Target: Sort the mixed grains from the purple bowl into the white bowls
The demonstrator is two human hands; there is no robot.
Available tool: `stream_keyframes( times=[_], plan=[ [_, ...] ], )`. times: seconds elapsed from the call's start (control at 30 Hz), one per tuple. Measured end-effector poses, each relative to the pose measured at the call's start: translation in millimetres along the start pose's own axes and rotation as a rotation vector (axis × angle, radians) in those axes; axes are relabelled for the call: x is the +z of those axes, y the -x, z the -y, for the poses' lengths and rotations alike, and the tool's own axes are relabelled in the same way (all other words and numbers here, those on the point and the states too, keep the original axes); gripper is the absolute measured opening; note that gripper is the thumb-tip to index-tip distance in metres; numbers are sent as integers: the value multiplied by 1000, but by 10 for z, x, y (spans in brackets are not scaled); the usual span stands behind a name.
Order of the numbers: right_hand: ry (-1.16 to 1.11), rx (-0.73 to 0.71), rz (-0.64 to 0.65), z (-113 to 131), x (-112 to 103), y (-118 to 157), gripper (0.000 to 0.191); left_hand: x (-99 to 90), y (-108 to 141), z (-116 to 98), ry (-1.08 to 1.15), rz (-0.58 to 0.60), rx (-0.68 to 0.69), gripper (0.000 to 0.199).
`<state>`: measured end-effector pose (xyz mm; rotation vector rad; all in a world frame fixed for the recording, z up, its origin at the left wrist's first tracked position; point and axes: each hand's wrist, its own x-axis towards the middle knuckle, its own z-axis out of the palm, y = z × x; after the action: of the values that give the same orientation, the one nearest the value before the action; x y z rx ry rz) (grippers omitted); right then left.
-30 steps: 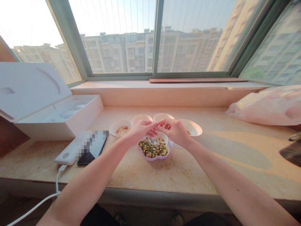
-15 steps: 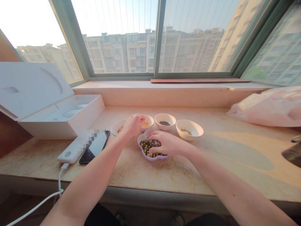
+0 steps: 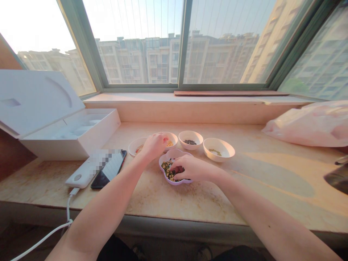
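Observation:
A lilac flower-shaped bowl (image 3: 175, 183) holds mixed beans (image 3: 168, 169), dark green and yellow. Into it reaches my right hand (image 3: 189, 166), palm down, its thumb and fingers apart and their tips among the beans. My left hand (image 3: 155, 145) hovers at a white bowl (image 3: 174, 137) of yellow grains (image 3: 170, 143). Its fingers are bent together over the rim, and whatever is between them is hidden. Partly behind the left wrist stands another white bowl (image 3: 132, 148) with reddish contents. Farther right are a bowl of black beans (image 3: 189, 142) and a bowl of small greenish beans (image 3: 215, 152).
An open white box (image 3: 100, 127) stands at the left. Before it lie a white power bank (image 3: 78, 178) with a cable (image 3: 43, 237) and a black phone (image 3: 108, 172). On the right are a plastic bag (image 3: 307, 125) and a dark object (image 3: 338, 179). Windows rise behind the counter.
My right hand has lowered its fingers deeper into the beans in the lilac bowl. My left hand has turned slightly, its fingertips dropping over the bowl of yellow grains.

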<state>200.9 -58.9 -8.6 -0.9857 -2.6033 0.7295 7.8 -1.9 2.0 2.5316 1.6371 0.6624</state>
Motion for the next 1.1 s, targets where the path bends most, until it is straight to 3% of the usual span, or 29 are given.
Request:
stream_keyframes(
  times=[0.17, 0.4, 0.7, 0.9, 1.1],
  plan=[
    [13, 28, 87, -6, 15, -11, 16, 13, -6, -4, 33, 6, -9, 29],
    [11, 52, 7, -41, 12, -18, 15, 36, -19, 21, 84, -7, 16, 29],
    [-126, 67, -196, -101, -71, 3, 6, 25, -10, -14, 148, -5, 88, 26],
    [-219, 130, -394, -129, -147, 8, 22, 21, 4, -63, 222, -6, 211, 24],
    [-249, 107, -483, -257, -140, -22, 37, 18, 41, -135, 219, -30, 304, 23]
  ],
)
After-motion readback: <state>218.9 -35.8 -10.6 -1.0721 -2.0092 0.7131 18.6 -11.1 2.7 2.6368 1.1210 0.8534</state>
